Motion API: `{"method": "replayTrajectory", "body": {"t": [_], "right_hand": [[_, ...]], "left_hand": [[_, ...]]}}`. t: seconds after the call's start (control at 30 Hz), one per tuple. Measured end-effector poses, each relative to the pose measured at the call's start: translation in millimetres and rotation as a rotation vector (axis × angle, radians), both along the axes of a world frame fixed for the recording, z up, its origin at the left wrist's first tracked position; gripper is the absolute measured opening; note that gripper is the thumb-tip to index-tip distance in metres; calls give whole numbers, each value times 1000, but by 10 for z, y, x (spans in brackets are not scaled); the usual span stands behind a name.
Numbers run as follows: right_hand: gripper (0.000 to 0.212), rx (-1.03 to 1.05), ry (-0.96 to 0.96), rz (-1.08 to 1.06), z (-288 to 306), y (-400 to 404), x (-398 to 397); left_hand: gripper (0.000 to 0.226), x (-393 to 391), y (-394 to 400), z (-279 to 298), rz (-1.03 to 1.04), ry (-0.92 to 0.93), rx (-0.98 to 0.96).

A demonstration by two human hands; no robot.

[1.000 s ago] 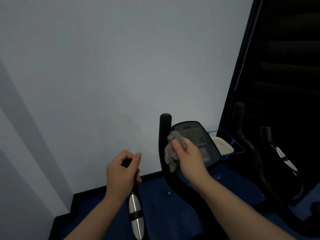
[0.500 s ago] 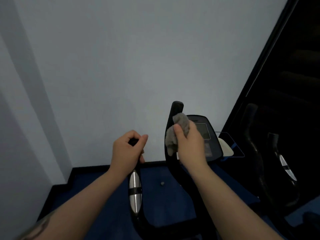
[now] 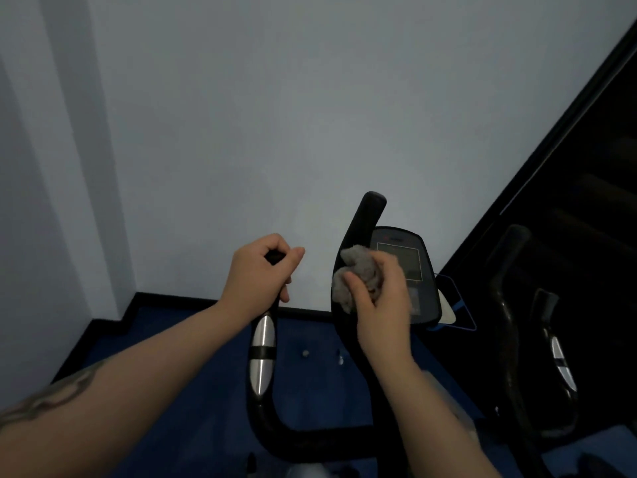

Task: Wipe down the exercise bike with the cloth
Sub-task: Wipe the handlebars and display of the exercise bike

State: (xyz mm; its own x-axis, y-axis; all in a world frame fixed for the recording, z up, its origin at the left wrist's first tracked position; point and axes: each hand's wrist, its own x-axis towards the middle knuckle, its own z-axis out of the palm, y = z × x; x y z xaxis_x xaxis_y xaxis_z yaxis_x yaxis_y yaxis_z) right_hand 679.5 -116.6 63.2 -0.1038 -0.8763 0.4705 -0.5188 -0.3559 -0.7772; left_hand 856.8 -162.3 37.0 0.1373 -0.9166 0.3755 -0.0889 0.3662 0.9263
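The black exercise bike stands right in front of me, its two handlebar posts rising from a U-shaped bar. My left hand grips the top of the left handle, which carries silver sensor plates. My right hand holds a bunched grey cloth against the right post, just left of the bike's console. The console's lower part is hidden behind my right hand.
A pale wall fills the upper view, with a black skirting and a blue floor below. At the right a dark mirror reflects the bike's handlebars. A small white object lies behind the console.
My right hand has slid the cloth down the right post, exposing more of its top. My left hand keeps its grip. The view has tilted and drawn closer.
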Motion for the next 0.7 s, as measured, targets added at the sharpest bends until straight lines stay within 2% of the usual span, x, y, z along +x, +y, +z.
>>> {"method": "replayTrajectory", "body": {"t": [0.13,0.2,0.3,0.4,0.57,0.7], "right_hand": [[18,60,32,37,167,-148,-165],[21,49,10,40,225,-196,-80],[30,76,106,114,114,-33,-19],[27,107,174,141,111,26,-110],[21,48,144,-4,161,-141,40],[23,146,185,88,76,23,-82]], "left_hand": [[32,5,-7,1,2,12,-11],[32,3,-9,-4,0,11,-20],[32,-20,2,-22,-4,0,-21],[32,-24,5,-13,-11,19,-15],[31,-4,-1,-5,-5,18,-14],[30,-3,13,-19,-5,14,-7]]}}
